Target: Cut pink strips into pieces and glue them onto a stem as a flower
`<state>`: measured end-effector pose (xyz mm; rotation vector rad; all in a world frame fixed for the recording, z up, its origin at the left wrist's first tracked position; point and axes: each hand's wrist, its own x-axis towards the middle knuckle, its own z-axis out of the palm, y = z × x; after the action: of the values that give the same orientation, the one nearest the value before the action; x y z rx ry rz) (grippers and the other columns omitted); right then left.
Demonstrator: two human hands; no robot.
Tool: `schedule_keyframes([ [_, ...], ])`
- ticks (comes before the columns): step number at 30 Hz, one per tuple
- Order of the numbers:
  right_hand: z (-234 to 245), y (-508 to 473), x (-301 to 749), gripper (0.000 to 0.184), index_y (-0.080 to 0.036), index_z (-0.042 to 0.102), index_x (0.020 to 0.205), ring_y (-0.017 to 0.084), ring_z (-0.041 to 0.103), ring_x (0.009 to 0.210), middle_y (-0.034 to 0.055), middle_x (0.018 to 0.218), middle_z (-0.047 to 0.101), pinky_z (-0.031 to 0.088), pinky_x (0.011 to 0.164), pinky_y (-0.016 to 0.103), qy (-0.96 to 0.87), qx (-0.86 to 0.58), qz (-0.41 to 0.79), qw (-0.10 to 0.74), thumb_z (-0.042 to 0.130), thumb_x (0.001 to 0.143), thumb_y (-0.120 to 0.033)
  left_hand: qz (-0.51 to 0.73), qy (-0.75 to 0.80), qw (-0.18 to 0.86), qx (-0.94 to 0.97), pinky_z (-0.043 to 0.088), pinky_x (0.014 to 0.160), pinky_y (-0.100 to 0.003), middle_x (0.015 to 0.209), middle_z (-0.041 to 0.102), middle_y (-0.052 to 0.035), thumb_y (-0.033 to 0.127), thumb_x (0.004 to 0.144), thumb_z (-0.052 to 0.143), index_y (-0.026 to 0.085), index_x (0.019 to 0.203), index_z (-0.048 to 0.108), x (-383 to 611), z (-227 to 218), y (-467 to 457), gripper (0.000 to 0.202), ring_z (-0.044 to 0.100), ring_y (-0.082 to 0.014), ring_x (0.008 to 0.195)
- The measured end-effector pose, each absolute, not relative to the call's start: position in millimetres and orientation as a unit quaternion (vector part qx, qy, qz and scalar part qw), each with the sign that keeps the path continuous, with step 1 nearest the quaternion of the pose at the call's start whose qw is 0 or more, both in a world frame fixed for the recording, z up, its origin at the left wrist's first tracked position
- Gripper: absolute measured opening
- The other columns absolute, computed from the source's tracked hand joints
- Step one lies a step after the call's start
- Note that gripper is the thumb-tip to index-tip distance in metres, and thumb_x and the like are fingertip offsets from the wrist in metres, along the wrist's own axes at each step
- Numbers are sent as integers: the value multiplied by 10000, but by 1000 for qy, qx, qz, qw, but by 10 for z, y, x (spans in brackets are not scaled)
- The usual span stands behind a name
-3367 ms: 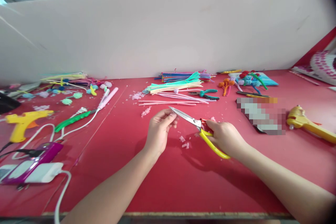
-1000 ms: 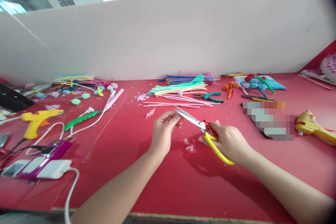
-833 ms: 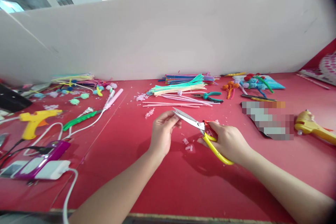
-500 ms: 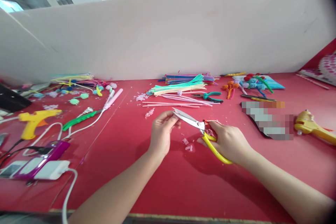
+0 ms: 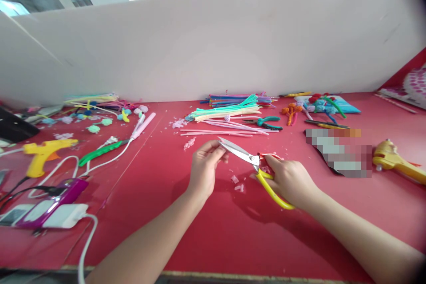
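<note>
My right hand (image 5: 289, 178) is closed round the yellow and red handles of a pair of scissors (image 5: 242, 154), whose blades point up and left. The blade tips reach the fingertips of my left hand (image 5: 204, 166). Those left fingers are pinched together, and whatever lies between them is too small or hidden to make out. Small pale pink clippings (image 5: 238, 183) lie on the red table just below the blades. Behind my hands, several pink pipe cleaners (image 5: 218, 133) lie lengthwise on the table.
Bundled pipe cleaners (image 5: 229, 111) and green-handled pliers (image 5: 264, 122) lie farther back. On the left are a yellow glue gun (image 5: 43, 153), a pink and white curling-iron-like tool (image 5: 141, 126) and a power strip (image 5: 63, 215) with cords. Another yellow glue gun (image 5: 399, 162) lies right. A white partition (image 5: 213, 44) stands behind.
Hardly anything differs. The scissors' handles have shifted very slightly, while my left hand keeps its place at the blade tips.
</note>
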<state>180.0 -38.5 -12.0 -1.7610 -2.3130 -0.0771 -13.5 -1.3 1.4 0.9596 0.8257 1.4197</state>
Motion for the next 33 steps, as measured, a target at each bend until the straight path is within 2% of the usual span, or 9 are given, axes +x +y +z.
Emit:
schedule_keyframes([
  [18, -119, -401, 1786, 336, -180, 486, 740, 120, 449, 412, 6, 500, 524, 182, 435, 223, -790, -601, -13, 121, 362, 804, -485, 613, 342, 584, 407, 421, 524, -209, 618, 605, 1, 185, 651, 637, 141, 734, 643, -137, 14, -11, 95, 533, -85, 560],
  [28, -111, -372, 1783, 334, -206, 447, 667, 128, 456, 414, -6, 486, 520, 183, 428, 218, -759, -640, 7, 119, 379, 779, -513, 609, 347, 581, 414, 419, 520, -204, 638, 609, -8, 188, 669, 630, 145, 743, 625, -133, 7, -15, 86, 535, -89, 570],
  [33, -37, -381, 1747, 296, -225, 482, 749, 146, 502, 462, -7, 549, 563, 221, 439, 217, -739, -660, 20, 138, 430, 745, -516, 576, 361, 601, 421, 421, 539, -212, 668, 613, -22, 206, 682, 625, 145, 771, 614, -117, -42, -11, 109, 550, -106, 604],
])
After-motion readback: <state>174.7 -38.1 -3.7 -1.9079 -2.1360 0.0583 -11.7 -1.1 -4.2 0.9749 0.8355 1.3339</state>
